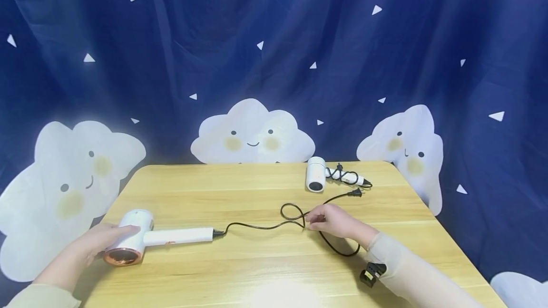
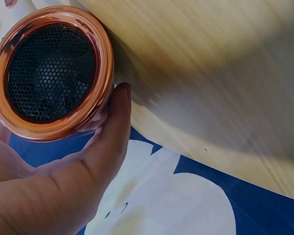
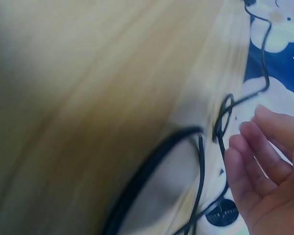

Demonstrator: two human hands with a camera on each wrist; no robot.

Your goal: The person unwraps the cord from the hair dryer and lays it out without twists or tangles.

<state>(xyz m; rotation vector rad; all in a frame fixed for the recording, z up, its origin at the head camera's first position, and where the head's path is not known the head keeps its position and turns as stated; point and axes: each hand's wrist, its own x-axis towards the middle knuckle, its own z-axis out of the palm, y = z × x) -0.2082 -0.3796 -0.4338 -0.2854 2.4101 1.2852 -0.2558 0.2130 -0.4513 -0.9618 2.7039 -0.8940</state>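
A white hair dryer [image 1: 177, 236] with a copper rim lies across the left of the table, its handle pointing right. My left hand [image 1: 96, 241] grips its round head from the left side. In the left wrist view, the thumb and fingers curve around the body behind the copper ring [image 2: 104, 58] and dark mesh [image 2: 51, 73]. From the handle a black cord [image 1: 261, 227] runs right into loose loops, ending in a plug [image 1: 355, 193]. Over these loops is my right hand [image 1: 336, 220]. The right wrist view shows its relaxed fingers [image 3: 255, 147] beside the cord [image 3: 157, 161], holding nothing.
A second, smaller white hair dryer [image 1: 316, 172] lies at the back right of the wooden table [image 1: 239, 274], its black cord [image 1: 348, 176] wound round the handle. A black device [image 1: 372, 273] is strapped at my right wrist. A blue curtain [image 1: 274, 75] with clouds hangs behind.
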